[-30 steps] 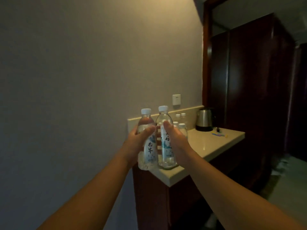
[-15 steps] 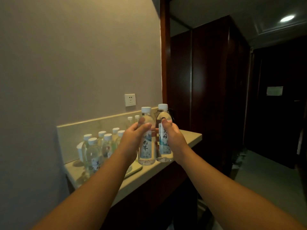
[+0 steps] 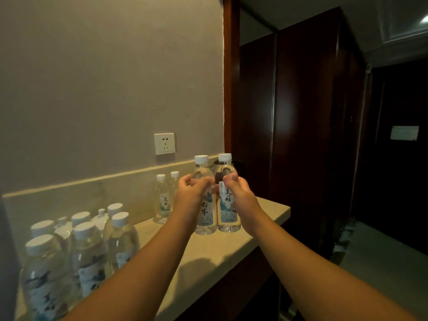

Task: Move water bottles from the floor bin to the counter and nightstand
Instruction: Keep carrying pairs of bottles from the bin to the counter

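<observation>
Nearest the camera, at the left end of the counter, a tight cluster of capped water bottles stands upright, their white caps and printed labels partly blurred. Two bare forearms extend from the bottom edge over the front edge of the counter toward its right end. Left hand grips the left bottle around its upper body, fingers and thumb curled round it just below the shoulder. Right hand grips the right bottle in the same manner, thumb across the front above the label. Both bottles are upright, side by side and touching or nearly so, with their bases at the counter surface near the front right corner; whether the bases rest fully on the surface cannot be determined. Behind the left hand, toward the back edge, two further bottles stand upright against the backsplash. A dark object directly behind the held pair is mostly hidden. On the wall above the backsplash sits a white power socket. Right of the counter, dark wooden panelling runs toward a dim corridor
</observation>
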Tool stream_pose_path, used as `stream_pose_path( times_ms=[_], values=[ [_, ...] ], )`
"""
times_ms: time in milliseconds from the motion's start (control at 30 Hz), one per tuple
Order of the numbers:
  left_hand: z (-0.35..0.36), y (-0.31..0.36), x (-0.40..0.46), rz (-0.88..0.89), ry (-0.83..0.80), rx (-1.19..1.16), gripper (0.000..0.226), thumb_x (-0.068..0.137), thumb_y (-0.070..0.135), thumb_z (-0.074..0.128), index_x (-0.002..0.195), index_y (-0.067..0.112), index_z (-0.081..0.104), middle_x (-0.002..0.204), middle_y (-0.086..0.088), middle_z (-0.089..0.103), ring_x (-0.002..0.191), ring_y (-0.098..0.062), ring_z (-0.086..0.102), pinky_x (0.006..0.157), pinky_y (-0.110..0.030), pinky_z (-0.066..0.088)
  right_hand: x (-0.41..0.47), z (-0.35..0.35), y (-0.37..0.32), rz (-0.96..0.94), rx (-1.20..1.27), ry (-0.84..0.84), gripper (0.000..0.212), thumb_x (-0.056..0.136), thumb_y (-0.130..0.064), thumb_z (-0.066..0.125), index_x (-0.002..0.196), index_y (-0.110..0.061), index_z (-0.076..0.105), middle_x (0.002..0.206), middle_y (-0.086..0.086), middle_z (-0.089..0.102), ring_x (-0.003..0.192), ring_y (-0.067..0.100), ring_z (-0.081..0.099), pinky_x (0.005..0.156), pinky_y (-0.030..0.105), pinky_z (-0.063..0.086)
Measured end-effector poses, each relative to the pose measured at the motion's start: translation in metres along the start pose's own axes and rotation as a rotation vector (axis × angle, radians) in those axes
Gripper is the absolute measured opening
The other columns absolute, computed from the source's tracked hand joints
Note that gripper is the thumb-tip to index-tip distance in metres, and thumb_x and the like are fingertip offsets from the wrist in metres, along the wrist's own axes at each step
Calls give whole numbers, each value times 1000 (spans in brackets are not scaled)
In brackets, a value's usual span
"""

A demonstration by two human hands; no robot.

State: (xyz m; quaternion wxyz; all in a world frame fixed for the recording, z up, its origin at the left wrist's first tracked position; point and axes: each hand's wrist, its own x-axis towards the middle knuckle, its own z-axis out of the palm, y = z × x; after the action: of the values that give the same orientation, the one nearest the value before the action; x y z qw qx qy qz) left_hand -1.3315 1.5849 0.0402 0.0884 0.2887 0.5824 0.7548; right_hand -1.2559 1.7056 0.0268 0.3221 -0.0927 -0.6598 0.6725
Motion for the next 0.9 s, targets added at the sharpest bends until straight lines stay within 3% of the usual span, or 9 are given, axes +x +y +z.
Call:
stream_pose_path(
  times_ms=[133,200,367,500,600,667,700,800,900],
  values=[
    [-3,-20,31,3,74,56,77,73,45,74,140,20,46,124,-7,65,110,-28,66,92,-51,55,45,3,28,27,57,-48,49,101,-47,56,142,-22,49,142,8,59,126,29,61,107,55,48],
    [-8,-33,48,5,117,81,59,83,40,73,134,22,50,120,-6,67,105,-27,68,86,-46,57,70,7,44,22,44,-60,46,100,-47,57,139,-24,54,144,12,55,128,33,58,108,58,47],
    [-30,-60,80,3,236,131,27,89,32,73,112,30,60,110,-4,72,100,-25,71,88,-46,59,120,26,80,33,34,-181,42,99,-42,62,134,-20,61,143,18,51,123,34,62,101,59,53],
    [-49,-78,95,-19,369,193,29,88,28,75,116,26,65,104,1,75,93,-19,74,76,-35,60,150,40,104,13,-37,-320,38,100,-37,62,135,-22,60,138,18,54,120,34,62,100,58,53],
    [-59,-88,103,-49,411,247,28,88,27,76,114,29,67,100,7,78,90,-14,76,74,-31,59,167,44,117,16,-74,-386,35,100,-35,62,133,-23,60,132,11,61,112,23,67,82,40,63],
    [-64,-94,106,-52,434,274,26,87,24,76,112,29,69,100,9,78,92,-13,76,73,-28,58,176,43,122,11,-71,-424,18,100,-31,63,118,-34,63,119,2,69,93,6,72,63,21,58],
    [-65,-98,108,-60,448,287,25,88,23,76,111,28,70,99,9,78,92,-13,76,74,-28,58,180,43,125,18,-77,-444,15,100,-30,63,113,-38,62,115,-2,70,90,3,71,61,18,56],
    [-67,-111,110,-96,481,332,21,90,21,74,110,27,71,102,6,78,93,-15,75,78,-34,61,186,41,134,55,-85,-478,18,101,-29,62,116,-38,59,115,-6,69,100,9,67,67,23,54],
    [-67,-117,115,-101,499,352,18,92,21,71,108,30,72,98,10,79,91,-12,75,73,-29,60,189,43,145,92,-56,-467,27,100,-30,62,127,-33,58,120,-3,68,110,19,65,83,38,59]
  ],
)
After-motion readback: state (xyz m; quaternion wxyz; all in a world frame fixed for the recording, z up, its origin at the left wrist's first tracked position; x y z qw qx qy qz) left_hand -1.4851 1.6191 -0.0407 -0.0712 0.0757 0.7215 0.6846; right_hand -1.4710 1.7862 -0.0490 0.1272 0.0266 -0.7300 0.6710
